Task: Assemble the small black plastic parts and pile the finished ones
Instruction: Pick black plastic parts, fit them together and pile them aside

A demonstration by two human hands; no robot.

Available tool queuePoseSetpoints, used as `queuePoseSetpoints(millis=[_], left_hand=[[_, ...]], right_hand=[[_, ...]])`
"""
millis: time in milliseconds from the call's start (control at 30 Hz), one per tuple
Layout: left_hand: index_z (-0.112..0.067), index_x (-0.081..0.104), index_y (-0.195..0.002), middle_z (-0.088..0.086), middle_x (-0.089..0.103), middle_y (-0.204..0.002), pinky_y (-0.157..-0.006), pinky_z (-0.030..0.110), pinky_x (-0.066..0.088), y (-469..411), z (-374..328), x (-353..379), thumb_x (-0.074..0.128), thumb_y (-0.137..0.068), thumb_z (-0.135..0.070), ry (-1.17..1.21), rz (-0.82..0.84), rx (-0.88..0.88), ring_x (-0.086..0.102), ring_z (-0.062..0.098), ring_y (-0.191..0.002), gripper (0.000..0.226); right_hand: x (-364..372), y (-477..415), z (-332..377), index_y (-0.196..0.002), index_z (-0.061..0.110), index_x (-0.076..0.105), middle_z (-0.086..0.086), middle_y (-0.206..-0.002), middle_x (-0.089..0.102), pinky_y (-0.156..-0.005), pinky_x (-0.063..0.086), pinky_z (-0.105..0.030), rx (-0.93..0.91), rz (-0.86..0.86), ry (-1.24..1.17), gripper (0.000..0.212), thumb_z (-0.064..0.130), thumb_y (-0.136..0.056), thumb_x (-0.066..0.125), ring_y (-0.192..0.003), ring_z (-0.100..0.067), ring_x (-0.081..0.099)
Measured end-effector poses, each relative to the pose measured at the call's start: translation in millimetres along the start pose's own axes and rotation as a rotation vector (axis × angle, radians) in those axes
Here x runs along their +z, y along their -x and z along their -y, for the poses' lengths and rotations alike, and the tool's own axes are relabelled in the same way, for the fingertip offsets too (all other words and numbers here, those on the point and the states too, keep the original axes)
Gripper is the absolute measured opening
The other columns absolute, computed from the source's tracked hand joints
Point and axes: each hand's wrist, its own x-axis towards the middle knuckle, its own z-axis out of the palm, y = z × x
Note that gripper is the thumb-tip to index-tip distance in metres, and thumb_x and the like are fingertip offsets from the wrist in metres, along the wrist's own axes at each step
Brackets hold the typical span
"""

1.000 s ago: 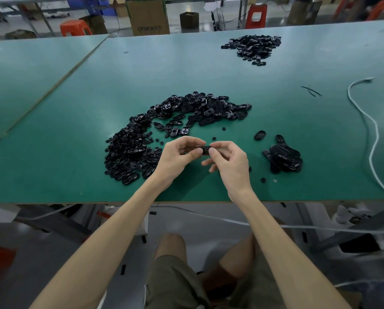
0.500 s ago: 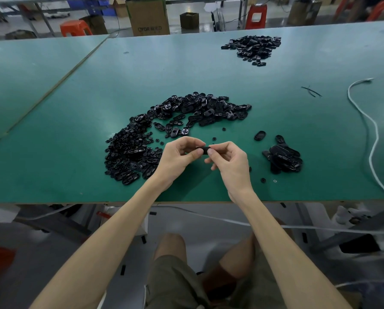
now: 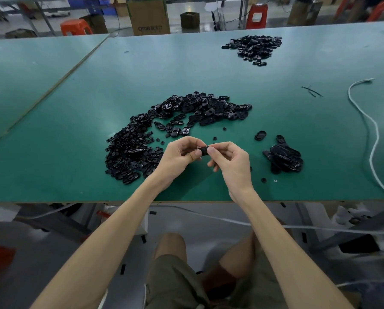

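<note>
Both my hands meet above the near middle of the green table (image 3: pixel 208 74), pinching one small black plastic part (image 3: pixel 204 150) between them. My left hand (image 3: pixel 178 159) holds its left end with thumb and fingers, my right hand (image 3: pixel 230 162) its right end. Most of the part is hidden by my fingertips. A large curved heap of loose black parts (image 3: pixel 164 130) lies to the left and behind my hands. A small pile of oval black pieces (image 3: pixel 283 158) sits to the right of my right hand.
Another heap of black parts (image 3: pixel 253 46) lies at the far right of the table. A white cable (image 3: pixel 375 134) snakes along the right side. A few single parts (image 3: pixel 260 135) are scattered near the small pile. Cardboard boxes and red stools stand beyond the table.
My hands stay together on the same part; the fingers have shifted slightly around it. Nothing else on the table has moved.
</note>
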Motion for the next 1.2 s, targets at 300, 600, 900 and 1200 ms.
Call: queuePoseSetpoints(millis=[300,600,900,1200], left_hand=[[-0.012,0.069,-0.105,0.006,0.067,-0.098,-0.082,0.021,0.051,2.6,-4.7,-6.2,0.064,-0.097,0.003,0.124,0.057,-0.029,0.065,0.014,-0.082,0.018],[-0.011,0.069,-0.107,0.004,0.068,-0.098,-0.081,0.020,0.050,3.3,-4.2,-7.2,0.063,-0.097,0.002,0.131,0.059,-0.035,0.065,0.013,-0.081,0.017],[-0.013,0.072,-0.107,0.004,0.071,-0.096,-0.072,0.018,0.048,3.5,-5.8,-4.0,0.069,-0.096,-0.006,0.115,0.059,-0.046,0.065,0.012,-0.083,0.013],[-0.018,0.073,-0.101,-0.002,0.073,-0.089,-0.068,0.018,0.050,2.4,-2.1,-2.0,0.073,-0.094,-0.009,0.096,0.012,-0.042,0.066,0.011,-0.077,0.011]], right_hand=[[-0.4,1.1,0.6,-0.096,0.007,0.070,-0.002,-0.071,0.072,-0.054,0.049,-0.025,0.005,0.010,-0.029,0.005,0.009,-0.094,0.074,-0.059,-0.014,0.065],[-0.4,1.2,2.3,-0.098,0.006,0.070,-0.002,-0.070,0.071,-0.054,0.049,-0.024,0.007,0.006,-0.019,0.006,0.010,-0.095,0.073,-0.058,-0.014,0.065],[-2.0,1.1,1.5,-0.096,0.009,0.071,0.002,-0.075,0.073,-0.055,0.050,-0.024,0.007,-0.010,-0.020,0.004,0.011,-0.094,0.075,-0.062,-0.012,0.065],[-3.0,0.2,0.1,-0.092,0.010,0.072,-0.002,-0.076,0.074,-0.056,0.050,-0.024,0.013,0.016,-0.017,0.006,0.012,-0.094,0.076,-0.063,-0.013,0.066]])
